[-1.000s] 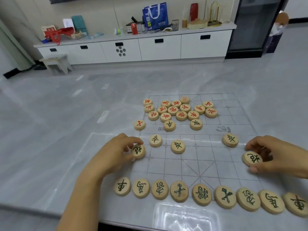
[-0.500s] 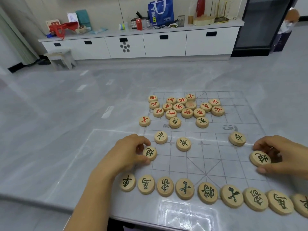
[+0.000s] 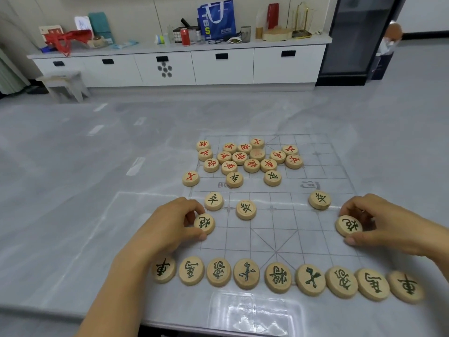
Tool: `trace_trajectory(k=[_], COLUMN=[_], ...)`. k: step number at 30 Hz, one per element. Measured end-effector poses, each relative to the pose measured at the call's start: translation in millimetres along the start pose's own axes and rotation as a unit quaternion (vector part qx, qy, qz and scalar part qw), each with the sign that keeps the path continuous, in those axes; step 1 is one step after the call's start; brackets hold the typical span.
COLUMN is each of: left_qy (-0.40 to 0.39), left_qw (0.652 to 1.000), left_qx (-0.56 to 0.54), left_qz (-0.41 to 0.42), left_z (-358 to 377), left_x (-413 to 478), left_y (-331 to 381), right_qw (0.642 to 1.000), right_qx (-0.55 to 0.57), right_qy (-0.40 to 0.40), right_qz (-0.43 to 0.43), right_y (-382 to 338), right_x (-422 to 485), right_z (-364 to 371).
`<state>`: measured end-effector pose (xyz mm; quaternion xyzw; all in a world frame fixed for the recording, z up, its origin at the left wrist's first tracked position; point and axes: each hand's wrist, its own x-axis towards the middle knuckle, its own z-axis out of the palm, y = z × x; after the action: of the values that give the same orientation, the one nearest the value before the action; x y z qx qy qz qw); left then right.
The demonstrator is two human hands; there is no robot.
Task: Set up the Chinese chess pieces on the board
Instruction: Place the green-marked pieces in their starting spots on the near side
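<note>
A clear chess board (image 3: 286, 229) with faint grid lines lies on the grey table. Several green-lettered wooden pieces (image 3: 245, 273) stand in a row along its near edge. My left hand (image 3: 167, 227) pinches a green cannon piece (image 3: 204, 224) at the board's left side. My right hand (image 3: 388, 222) pinches another green cannon piece (image 3: 349, 226) at the right side. Three green soldier pieces (image 3: 246, 209) sit in the row beyond them. Two more green pieces (image 3: 234, 179) lie near the river. Several red-lettered pieces (image 3: 247, 156) are heaped on the far half.
One red piece (image 3: 191, 178) sits just off the board's left edge. A clear plastic lid or box (image 3: 250, 312) lies at the table's near edge. Beyond the table stand a white cabinet (image 3: 194, 66) with clutter on top, a small stool (image 3: 63, 83) and a dark fridge (image 3: 359, 37).
Both hands stay on their cannon pieces. The view has shifted slightly; the pieces have barely moved on the board.
</note>
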<state>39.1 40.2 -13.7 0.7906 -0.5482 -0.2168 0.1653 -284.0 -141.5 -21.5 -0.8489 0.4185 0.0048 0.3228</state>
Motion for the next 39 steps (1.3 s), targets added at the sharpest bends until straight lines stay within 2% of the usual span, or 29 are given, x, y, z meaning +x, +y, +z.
trace_trajectory(k=[14, 25, 39], left_qy=[-0.017, -0.027, -0.036], left_qw=[1.0, 0.999, 0.999], left_qx=[-0.008, 0.008, 0.008], left_qz=[-0.016, -0.02, -0.015], left_z=[-1, -1, -2], left_x=[0, 1, 1], left_y=[-3, -3, -3], right_qw=[0.999, 0.999, 0.998], right_qx=[0.021, 0.022, 0.038], right_qy=[-0.015, -0.016, -0.017], right_qz=[0.038, 0.02, 0.053], right_y=[-12, -13, -14], right_x=[-7, -10, -7], right_z=[-4, -5, -6])
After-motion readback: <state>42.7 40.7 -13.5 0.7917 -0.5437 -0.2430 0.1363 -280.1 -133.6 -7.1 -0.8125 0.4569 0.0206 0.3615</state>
